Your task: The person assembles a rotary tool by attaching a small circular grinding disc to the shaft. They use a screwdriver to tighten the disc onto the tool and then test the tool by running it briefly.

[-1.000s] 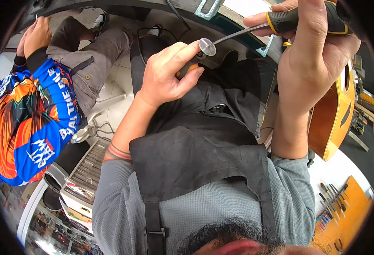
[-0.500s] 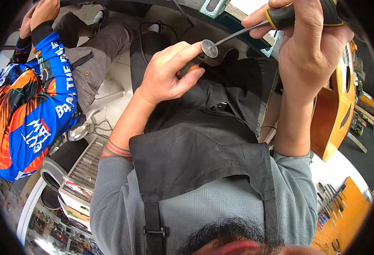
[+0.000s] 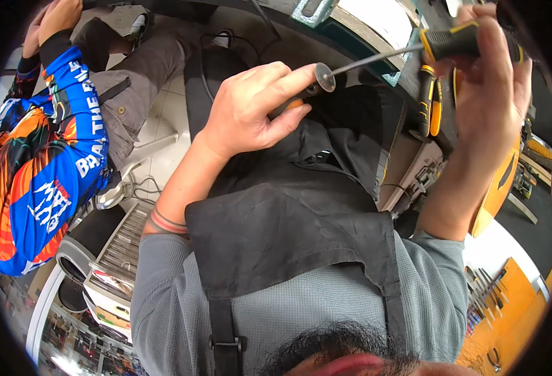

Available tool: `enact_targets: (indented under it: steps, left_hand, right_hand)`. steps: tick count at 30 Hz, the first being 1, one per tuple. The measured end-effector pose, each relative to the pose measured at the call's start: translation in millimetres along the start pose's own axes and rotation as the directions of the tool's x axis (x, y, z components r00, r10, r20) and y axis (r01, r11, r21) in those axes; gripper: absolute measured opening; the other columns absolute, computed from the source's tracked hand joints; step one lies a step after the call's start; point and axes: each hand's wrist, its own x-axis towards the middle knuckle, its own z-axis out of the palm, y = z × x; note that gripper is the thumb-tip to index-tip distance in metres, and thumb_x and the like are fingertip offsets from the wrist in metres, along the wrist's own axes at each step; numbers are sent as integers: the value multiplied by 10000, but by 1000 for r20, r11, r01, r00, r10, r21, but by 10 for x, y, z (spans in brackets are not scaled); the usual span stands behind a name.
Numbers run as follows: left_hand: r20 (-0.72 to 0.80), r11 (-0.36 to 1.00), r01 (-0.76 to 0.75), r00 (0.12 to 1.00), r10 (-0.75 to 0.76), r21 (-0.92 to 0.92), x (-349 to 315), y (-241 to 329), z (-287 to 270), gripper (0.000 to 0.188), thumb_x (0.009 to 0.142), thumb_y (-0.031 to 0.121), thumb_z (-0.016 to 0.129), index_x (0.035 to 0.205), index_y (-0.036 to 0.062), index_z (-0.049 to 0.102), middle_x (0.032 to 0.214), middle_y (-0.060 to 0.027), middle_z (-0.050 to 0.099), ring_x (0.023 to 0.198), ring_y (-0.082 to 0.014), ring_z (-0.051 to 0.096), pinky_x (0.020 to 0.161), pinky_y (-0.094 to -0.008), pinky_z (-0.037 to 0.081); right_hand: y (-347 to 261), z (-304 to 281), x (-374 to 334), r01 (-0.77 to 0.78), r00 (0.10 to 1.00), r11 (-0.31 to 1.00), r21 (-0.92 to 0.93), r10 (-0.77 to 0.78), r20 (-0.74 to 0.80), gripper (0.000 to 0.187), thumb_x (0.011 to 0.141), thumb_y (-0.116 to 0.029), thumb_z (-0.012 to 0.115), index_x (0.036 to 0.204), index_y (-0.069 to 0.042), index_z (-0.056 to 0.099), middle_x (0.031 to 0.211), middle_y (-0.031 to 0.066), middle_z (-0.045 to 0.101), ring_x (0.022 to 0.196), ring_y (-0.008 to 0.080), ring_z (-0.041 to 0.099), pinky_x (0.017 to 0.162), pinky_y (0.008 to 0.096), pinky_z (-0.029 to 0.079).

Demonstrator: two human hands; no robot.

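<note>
My left hand [image 3: 251, 108] is closed around a rotary tool [image 3: 282, 109], a dark body with an orange part, mostly hidden by my fingers. At its tip a small round grey disc [image 3: 325, 78] sticks out just past my index finger. My right hand [image 3: 490, 94], partly blurred, grips the black and yellow handle of a screwdriver [image 3: 451, 41]. Its thin metal shaft slants down to the left, and the tip ends at the disc's edge; I cannot tell whether they touch. Both hands are above my lap, over a black apron [image 3: 288, 232].
At the left sits another person [image 3: 50, 163] in a blue and orange jersey. Black-and-yellow pliers [image 3: 427, 100] are beside a teal metal frame [image 3: 313, 11]. A wooden guitar body [image 3: 498, 188] stands at right, above an orange board [image 3: 514, 313] with tools. A black cable [image 3: 205, 69] runs behind my left hand.
My right hand and the screwdriver have shifted to the right. My left hand with the rotary tool has moved slightly right, and its disc is now turned more edge-on. The pliers have come into sight.
</note>
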Motion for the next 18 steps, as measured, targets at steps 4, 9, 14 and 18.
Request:
enact_targets:
  steps: [4,9,14,18]
  left_hand:
    - [142,993,-43,990,28,110,34,131,-20,627,835,125,896,1441,75,745,958,-94,715,783,-303,700,690,-414,579]
    - [311,990,-52,950,9,133,13,328,-143,612,818,194,893,1413,125,770,948,-72,662,780,-291,679,680,-415,558]
    - [487,988,-47,873,-30,145,-16,664,-274,615,840,250,888,1441,269,756,832,-26,531,711,-237,629,653,-394,534]
    - [592,986,-74,806,-30,150,-70,901,-300,554,847,248,882,1386,311,769,813,-15,515,688,-215,628,640,-375,529]
  right_hand:
    - [-414,-354,-182,-223,935,938,-266,283,214,411,1101,-258,750,1351,55,661,1133,153,784,700,173,766,573,254,558]
    - [-736,-677,-591,-581,733,743,-332,655,183,431,920,-243,927,1187,7,699,922,118,813,701,147,788,591,217,536]
    - [-680,-1009,-793,-755,298,509,-414,828,475,403,990,-170,829,1293,7,630,928,79,792,709,82,724,593,221,548]
    - [-578,-1065,-898,-803,-24,371,-465,761,649,635,980,-100,715,1563,29,498,896,62,749,687,72,659,608,242,525]
